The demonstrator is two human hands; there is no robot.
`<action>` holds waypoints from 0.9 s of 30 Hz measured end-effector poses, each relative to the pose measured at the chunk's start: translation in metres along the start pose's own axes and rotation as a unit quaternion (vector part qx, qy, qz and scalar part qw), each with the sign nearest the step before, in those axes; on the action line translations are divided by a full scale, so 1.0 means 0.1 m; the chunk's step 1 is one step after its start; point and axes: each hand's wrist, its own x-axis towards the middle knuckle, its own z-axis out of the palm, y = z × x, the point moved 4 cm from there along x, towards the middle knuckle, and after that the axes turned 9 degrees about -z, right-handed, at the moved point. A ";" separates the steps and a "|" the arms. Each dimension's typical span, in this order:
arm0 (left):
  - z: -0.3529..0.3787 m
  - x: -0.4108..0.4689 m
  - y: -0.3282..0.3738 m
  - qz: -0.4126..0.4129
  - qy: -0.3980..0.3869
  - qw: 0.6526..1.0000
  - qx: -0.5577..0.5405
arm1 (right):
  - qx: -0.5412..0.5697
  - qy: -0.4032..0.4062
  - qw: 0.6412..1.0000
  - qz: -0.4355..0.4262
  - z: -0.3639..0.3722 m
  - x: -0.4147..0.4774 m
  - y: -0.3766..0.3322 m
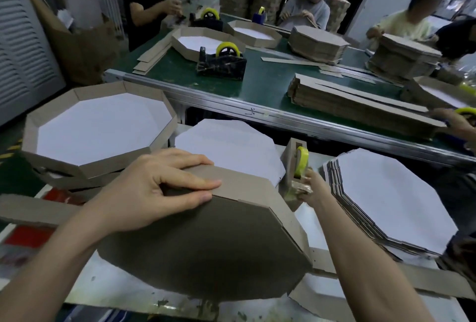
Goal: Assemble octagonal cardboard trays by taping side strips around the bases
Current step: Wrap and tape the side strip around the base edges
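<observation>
Risk: the brown cardboard side strip (283,208) could spring off its base, in my judgement. Only one hand steadies it, and a slackened grip would let it go.
Second risk: tape could tear short or fold on itself at the cardboard-clad tape dispenser (288,164), because nothing visible holds the dispenser down.
Tray: the brown octagonal cardboard tray (206,249) lies underside up and tilted, in the middle of the near bench.
Left hand: the left hand (154,187) sits at the tray's 11 o'clock corner. Its fingers lie over the rim and its thumb is on the underside, clamping that edge.
Right hand: the right hand (313,187) is stretched towards 1 o'clock, at the dispenser's front lip below the yellow tape roll (302,160). Its fingertips are hidden, so I cannot tell whether it pinches tape.
Hands: well apart.
Nearby: a stack of white-faced octagonal bases (386,200) at 3 o'clock; a finished white-lined octagonal tray (51,164) at 10 o'clock.
</observation>
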 end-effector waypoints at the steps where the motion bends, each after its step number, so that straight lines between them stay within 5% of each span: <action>1: 0.00 0.01 0.00 0.002 0.003 1.000 -0.004 | 0.025 0.014 1.000 -0.012 -0.04 -0.05 0.04; 4: 0.00 0.01 0.02 0.008 0.012 1.000 -0.007 | 0.006 0.057 0.996 -0.072 -0.22 -0.18 0.23; 20: 0.02 -0.07 -0.04 0.028 0.026 0.999 0.033 | -0.165 0.017 0.977 -0.137 -0.60 -0.08 0.55; 24: 0.02 -0.09 -0.05 0.031 0.022 0.998 0.059 | -0.247 -0.079 0.959 -0.117 -0.47 -0.26 0.40; 27: 0.03 -0.10 -0.04 0.042 0.022 0.995 0.083 | -0.355 -0.156 0.909 -0.156 -0.14 -0.52 0.16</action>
